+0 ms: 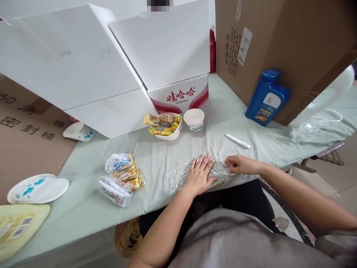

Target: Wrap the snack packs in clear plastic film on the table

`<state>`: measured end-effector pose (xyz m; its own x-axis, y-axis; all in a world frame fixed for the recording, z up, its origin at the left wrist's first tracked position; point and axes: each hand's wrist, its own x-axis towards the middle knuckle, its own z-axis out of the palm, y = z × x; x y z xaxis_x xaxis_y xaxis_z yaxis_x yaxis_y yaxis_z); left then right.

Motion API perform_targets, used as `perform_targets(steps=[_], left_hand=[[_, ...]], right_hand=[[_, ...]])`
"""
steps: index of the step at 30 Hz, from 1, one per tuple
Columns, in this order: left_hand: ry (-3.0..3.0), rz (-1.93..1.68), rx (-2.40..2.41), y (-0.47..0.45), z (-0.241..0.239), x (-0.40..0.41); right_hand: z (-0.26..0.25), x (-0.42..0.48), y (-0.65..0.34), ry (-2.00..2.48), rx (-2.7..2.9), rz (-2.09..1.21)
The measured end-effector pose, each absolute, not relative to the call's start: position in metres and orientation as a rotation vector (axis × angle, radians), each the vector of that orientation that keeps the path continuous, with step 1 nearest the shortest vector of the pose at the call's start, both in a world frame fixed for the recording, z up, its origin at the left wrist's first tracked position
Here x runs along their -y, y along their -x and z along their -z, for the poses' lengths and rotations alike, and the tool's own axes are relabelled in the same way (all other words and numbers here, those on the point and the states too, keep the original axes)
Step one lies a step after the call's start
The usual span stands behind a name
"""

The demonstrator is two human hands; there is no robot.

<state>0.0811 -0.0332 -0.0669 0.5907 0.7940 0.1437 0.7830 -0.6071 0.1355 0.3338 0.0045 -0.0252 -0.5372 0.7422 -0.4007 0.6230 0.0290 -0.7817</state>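
Observation:
A sheet of clear plastic wrap lies crumpled on the pale green tablecloth near the front edge. My left hand rests flat on it, fingers stretched out and spread. My right hand is at the wrap's right end, fingers curled in a pinch on its edge. A white bowl filled with wrapped snacks stands further back, with an empty paper cup beside it. A pile of snack packets lies to the left of my hands.
A white pen-like tool lies right of centre. A blue jug leans on a large brown carton. White cartons fill the back. A paper plate, a paper bowl and more clear plastic sit around.

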Motion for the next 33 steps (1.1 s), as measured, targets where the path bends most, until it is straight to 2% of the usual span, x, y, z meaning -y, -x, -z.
perform_targets(steps=[2,5,8,12,18,24,29,33], left_hand=[[-2.738,-0.303,-1.360,-0.081,0.068,0.033],[-2.730,-0.312,-1.359,-0.081,0.068,0.033],[-2.723,-0.287,-1.362,-0.084,0.068,0.033],[-2.684,-0.295,-1.358,-0.084,0.065,0.033],[-2.669,-0.290,-1.514,-0.024,0.067,0.053],[-2.597,-0.288,-1.853,0.049,0.070,0.101],[-2.674,-0.409,-1.579,0.049,0.069,0.119],[-2.597,-0.619,-1.522,0.048,0.069,0.118]], right_hand=[[0.019,-0.005,-0.350,1.536,2.181,-1.467],[0.002,0.000,-0.350,1.731,2.161,-1.043],[-0.005,0.011,-0.315,1.552,2.165,-0.712],[0.024,0.022,-0.262,1.200,2.359,-0.490],[0.076,0.019,-0.255,1.313,2.622,-0.148],[0.077,0.021,-0.254,1.398,2.620,-0.065],[0.068,0.020,-0.260,1.337,2.640,-0.176],[0.052,0.021,-0.287,0.967,2.714,-0.401]])
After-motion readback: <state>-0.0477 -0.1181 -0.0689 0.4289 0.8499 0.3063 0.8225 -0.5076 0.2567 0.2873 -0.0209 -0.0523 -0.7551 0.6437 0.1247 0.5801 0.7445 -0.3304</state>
